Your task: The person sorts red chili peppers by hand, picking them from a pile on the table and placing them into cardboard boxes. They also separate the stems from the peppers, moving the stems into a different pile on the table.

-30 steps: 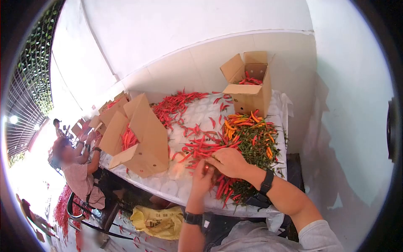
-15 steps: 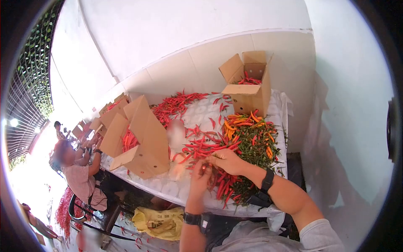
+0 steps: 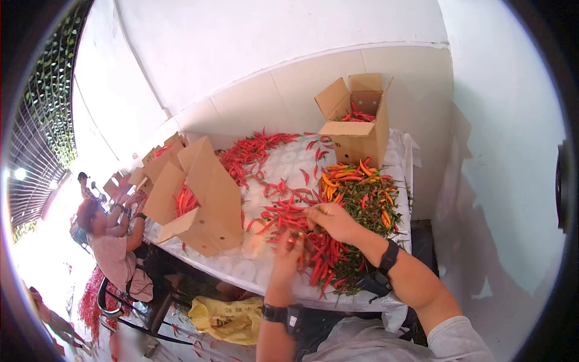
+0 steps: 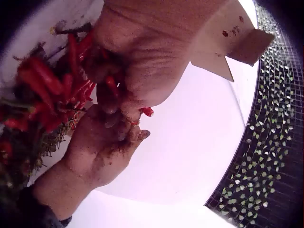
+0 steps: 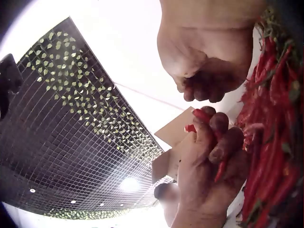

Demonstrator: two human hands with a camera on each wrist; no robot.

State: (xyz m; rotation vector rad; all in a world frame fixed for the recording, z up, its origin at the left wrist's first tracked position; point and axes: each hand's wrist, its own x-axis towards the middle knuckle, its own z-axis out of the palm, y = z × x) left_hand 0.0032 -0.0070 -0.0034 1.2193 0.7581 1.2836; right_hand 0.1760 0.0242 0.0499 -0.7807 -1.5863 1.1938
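My left hand (image 3: 286,259) is over the near edge of the chili pile and grips red chilies (image 5: 201,115); in the right wrist view their ends poke out between its curled fingers. A red chili tip (image 4: 147,111) also shows past this hand in the left wrist view. Just above and to the right, my right hand (image 3: 335,223) has its fingers curled in toward the palm, and no chili shows in it. The fingertips of both hands are dark with dirt. Loose red chilies (image 3: 325,256) lie on the table beneath the hands.
Green stems and chilies (image 3: 368,208) are heaped right of the hands, with orange chilies (image 3: 344,174) behind. An open carton (image 3: 362,142) stands at the back; another carton (image 3: 211,205) is at left. A seated person (image 3: 114,247) works farther left. A yellow sack (image 3: 229,320) lies below the table.
My right hand has drawn slightly up and away from the left hand, opening a gap between them. The left hand stays nearly in place with its chilies.
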